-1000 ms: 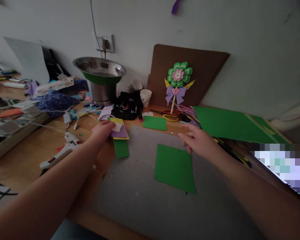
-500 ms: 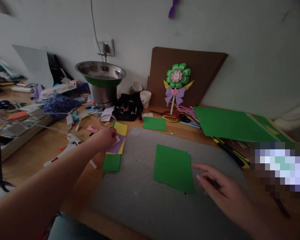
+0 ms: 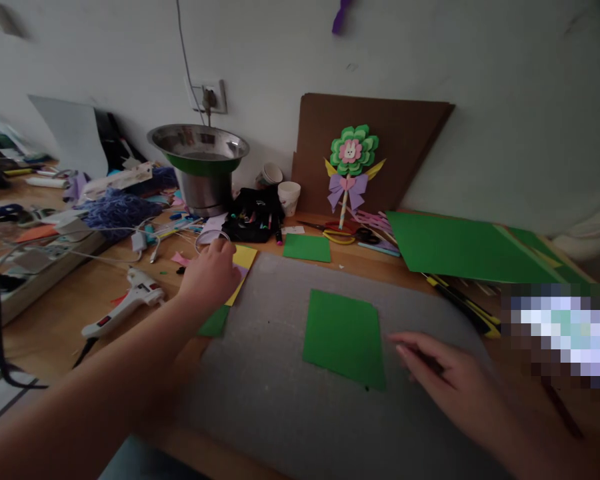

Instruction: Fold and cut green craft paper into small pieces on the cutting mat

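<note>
A green square of paper or foam sheet (image 3: pixel 344 339) lies flat on the grey cutting mat (image 3: pixel 280 407). My right hand (image 3: pixel 447 373) hovers just right of it, thumb and index finger stretched forward and slightly apart, holding nothing. At the mat's left edge, my left hand (image 3: pixel 213 277) is curled over some sheets, including a yellow piece (image 3: pixel 245 257). Its fingertips are hidden, so what they pinch cannot be seen. Beneath the yellow sheet, a green piece (image 3: pixel 214 323) sticks out. Another green rectangle (image 3: pixel 307 248) rests beyond the mat's far edge.
A glue gun (image 3: pixel 125 303) lies left of my left forearm, near a power strip (image 3: pixel 35 267) and loose cables. Behind are a metal bowl (image 3: pixel 197 143), a black pouch (image 3: pixel 255 220), scissors (image 3: pixel 337 235) and a paper flower (image 3: pixel 353 153). Right are a large green sheet (image 3: pixel 470 247) and a yellow-black cutter (image 3: pixel 463 303).
My left hand has turned and lowered over the yellow and purple sheets, covering most of them. The sheets have shifted slightly. My right thumb and index finger have drawn closer together.
</note>
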A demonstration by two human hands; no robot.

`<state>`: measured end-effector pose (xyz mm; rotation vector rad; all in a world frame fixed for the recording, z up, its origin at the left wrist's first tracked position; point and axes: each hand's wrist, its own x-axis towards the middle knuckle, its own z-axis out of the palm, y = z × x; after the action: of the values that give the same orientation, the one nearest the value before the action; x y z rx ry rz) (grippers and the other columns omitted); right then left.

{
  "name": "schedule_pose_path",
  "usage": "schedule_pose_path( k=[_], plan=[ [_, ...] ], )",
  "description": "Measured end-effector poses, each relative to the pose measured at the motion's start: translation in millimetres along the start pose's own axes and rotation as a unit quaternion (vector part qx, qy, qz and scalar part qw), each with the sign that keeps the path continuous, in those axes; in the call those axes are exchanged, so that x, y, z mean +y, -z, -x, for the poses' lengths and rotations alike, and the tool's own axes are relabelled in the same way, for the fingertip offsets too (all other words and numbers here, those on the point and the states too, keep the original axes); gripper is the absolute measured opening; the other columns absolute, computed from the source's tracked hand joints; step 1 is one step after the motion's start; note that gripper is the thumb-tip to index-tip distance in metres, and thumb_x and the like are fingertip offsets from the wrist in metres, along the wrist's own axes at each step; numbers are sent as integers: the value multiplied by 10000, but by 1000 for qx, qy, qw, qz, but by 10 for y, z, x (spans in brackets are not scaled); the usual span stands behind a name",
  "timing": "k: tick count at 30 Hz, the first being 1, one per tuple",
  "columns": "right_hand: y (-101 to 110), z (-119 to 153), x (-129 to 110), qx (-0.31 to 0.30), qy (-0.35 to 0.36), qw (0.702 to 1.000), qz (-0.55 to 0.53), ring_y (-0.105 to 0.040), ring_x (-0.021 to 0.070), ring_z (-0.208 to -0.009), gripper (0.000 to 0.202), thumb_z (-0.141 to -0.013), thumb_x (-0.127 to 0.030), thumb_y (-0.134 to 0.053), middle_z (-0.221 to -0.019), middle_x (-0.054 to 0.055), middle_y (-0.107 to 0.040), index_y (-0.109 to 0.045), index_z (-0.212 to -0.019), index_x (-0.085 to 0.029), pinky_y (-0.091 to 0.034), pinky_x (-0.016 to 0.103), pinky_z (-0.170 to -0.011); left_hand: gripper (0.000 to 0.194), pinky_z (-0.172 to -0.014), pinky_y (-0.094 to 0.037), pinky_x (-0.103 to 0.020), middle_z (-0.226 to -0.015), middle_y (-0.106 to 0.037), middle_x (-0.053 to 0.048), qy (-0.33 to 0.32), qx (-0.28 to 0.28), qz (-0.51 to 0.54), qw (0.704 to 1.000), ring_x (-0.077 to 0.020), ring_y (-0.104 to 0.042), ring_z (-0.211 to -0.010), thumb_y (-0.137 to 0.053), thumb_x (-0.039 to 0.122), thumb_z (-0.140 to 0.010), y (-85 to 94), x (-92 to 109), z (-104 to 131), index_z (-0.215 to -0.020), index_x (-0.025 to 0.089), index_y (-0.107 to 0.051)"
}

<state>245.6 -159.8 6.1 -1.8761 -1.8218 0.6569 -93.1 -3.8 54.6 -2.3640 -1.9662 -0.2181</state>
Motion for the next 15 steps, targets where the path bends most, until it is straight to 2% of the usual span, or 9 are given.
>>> schedule_pose_path(
  k=[2,3,6,8,9,11,13,15],
  plan=[
    [59,-56,17,41,-11,999,-3,-652,175,-590,306,-858,-476,-455,-795,36,-707,-650,-984,-277,-528,282,-536,299,-905,-425,-401,-1173,-536,-134,-43,12,23,999,-287,-529,-1089,-473,222,-807,91,269,169,-1098,173,-521],
    [98,-89,43,71,-17,997,-1,-638,174,-559,308,-847,-474,-461,-775,38,-702,-646,-990,-273,-519,288,-517,296,-910,-427,-396,-1155,-549,-121,-96,10,68,993,-273,-543,-1058,-487,226,-806,122,426,280,-1095,173,-530],
    [232,-207,202,185,-31,982,18,-618,184,-575,353,-823,-446,-481,-820,53,-679,-593,-1107,-268,-507,315,-532,239,-882,-449,-401,-1099,-585,-83,-228,-74,181,954,-255,-565,-1000,-536,222,-790,128,876,638,-1026,214,-574],
    [318,-298,358,252,-19,967,36,-619,201,-643,372,-825,-433,-479,-876,73,-646,-568,-1139,-254,-515,337,-580,178,-843,-462,-382,-1031,-610,-65,-290,-114,232,921,-234,-582,-941,-566,212,-781,59,1069,810,-956,224,-597],
    [355,-350,438,272,-9,961,53,-622,216,-695,379,-828,-428,-475,-918,92,-631,-561,-1144,-238,-520,348,-601,143,-846,-456,-378,-1013,-615,-60,-309,-112,250,911,-225,-582,-935,-549,193,-798,8,1120,857,-928,221,-601],
    [415,-470,579,288,30,947,141,-604,279,-942,412,-820,-399,-475,-1074,148,-593,-551,-1172,-198,-524,399,-743,121,-863,-436,-377,-977,-622,-54,-331,-95,276,897,-211,-577,-930,-506,157,-830,-105,1143,873,-880,210,-604],
    [452,-623,681,278,59,935,212,-505,332,-1154,531,-796,-380,-500,-1228,204,-530,-486,-1261,-124,-436,466,-940,134,-848,-433,-360,-931,-622,-49,-321,-80,313,890,-198,-572,-911,-487,132,-837,-211,1100,816,-854,201,-601],
    [471,-809,744,261,60,935,232,-408,344,-1267,634,-797,-335,-497,-1366,234,-429,-377,-1357,-63,-345,481,-1031,131,-797,-446,-326,-878,-614,-41,-284,-78,364,884,-183,-572,-869,-491,119,-826,-288,1042,742,-843,199,-593]
  ],
)
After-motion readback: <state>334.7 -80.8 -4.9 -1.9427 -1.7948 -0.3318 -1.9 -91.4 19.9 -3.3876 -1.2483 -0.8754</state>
